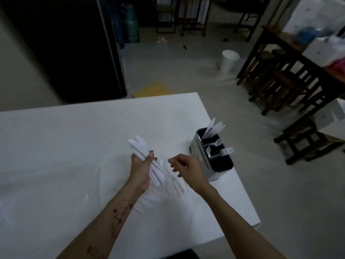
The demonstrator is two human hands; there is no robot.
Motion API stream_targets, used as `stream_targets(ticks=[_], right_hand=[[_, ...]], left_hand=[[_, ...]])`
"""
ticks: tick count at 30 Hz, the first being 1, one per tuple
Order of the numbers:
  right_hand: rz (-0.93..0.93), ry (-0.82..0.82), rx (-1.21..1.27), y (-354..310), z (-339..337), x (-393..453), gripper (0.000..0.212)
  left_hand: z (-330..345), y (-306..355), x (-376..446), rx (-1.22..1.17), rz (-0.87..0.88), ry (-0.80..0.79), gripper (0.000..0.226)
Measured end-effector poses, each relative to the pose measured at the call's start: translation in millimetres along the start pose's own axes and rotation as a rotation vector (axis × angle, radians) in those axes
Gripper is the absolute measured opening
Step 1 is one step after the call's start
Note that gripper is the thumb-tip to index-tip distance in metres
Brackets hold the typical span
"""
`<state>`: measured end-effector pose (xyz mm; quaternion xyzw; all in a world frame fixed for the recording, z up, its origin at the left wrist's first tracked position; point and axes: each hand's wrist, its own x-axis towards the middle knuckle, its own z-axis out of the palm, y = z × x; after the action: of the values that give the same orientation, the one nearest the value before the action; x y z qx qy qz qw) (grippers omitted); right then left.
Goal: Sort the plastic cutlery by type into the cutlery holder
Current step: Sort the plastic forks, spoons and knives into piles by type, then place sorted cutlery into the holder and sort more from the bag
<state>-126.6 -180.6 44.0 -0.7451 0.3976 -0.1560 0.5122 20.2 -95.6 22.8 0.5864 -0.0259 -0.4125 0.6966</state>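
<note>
My left hand (141, 168) grips a bundle of several white plastic knives (141, 148), blades fanned up and away from me. Just to its right, my right hand (186, 168) hovers with fingers loosely curled over more white cutlery (175, 181) lying on the table; whether it pinches a piece I cannot tell. The metal cutlery holder (198, 150) with dark compartments stands at the table's right edge. White knives (214, 128) stick out of its far compartment and white forks (222, 149) out of the middle one. Its near compartment looks dark.
The white table (74, 146) ends close to the holder on the right. On the floor beyond stand a white bin (228, 61) and dark wooden stools and a table (283, 79) at the right. A dark panel (71, 49) rises behind the table's far left.
</note>
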Motion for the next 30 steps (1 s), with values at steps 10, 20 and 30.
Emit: stream_targets(ticks=[10, 20, 30], right_hand=[[-0.005, 0.365, 0.075, -4.7, -128.6, 72.0, 0.018], [0.0, 0.299, -0.159, 31.0, -155.3, 112.3, 0.025], [-0.034, 0.27, -0.048, 37.6, -159.2, 109.5, 0.027]], left_hand=[[148.7, 50.9, 59.6, -0.281, -0.03, -0.102, 0.009], [200.0, 7.0, 90.0, -0.152, 0.067, 0.155, 0.031], [219.8, -22.8, 66.2, 0.364, 0.456, 0.061, 0.04]])
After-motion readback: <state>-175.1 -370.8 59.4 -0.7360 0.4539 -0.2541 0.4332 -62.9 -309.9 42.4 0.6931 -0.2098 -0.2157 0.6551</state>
